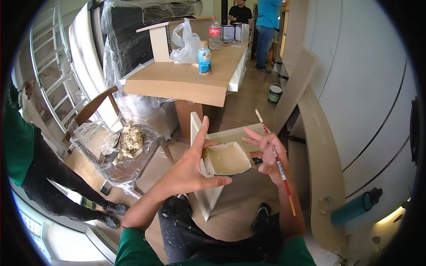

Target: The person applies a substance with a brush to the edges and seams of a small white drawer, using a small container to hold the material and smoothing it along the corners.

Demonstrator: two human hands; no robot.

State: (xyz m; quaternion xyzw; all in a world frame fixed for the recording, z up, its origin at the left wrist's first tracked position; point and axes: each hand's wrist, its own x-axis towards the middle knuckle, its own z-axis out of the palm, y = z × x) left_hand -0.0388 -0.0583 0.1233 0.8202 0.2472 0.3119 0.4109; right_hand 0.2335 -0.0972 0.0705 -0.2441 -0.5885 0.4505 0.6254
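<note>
My left hand (184, 173) is wrapped around a small cut-open carton (242, 153), its thumb along the near side. Pale cream paint (226, 158) lies inside the carton. A thin paintbrush (283, 177) with a red handle is held among the fingers of my right hand (271, 155), its pale bristles pointing up and away. Some right fingers are stretched out, and others come close to the carton's right side; whether they touch it I cannot tell. Below and behind the carton stands a cream-coloured frame or panel (207, 205), partly hidden by my hands.
Ahead, a cardboard-covered table (177, 82) bears bottles and a plastic bag. A plastic-wrapped chair (120, 170) holds crumpled scraps at left, beside a standing person (26, 150). Along the right run a low ledge (326, 177) with a teal flask (355, 207), and a paint bucket (274, 94) farther off.
</note>
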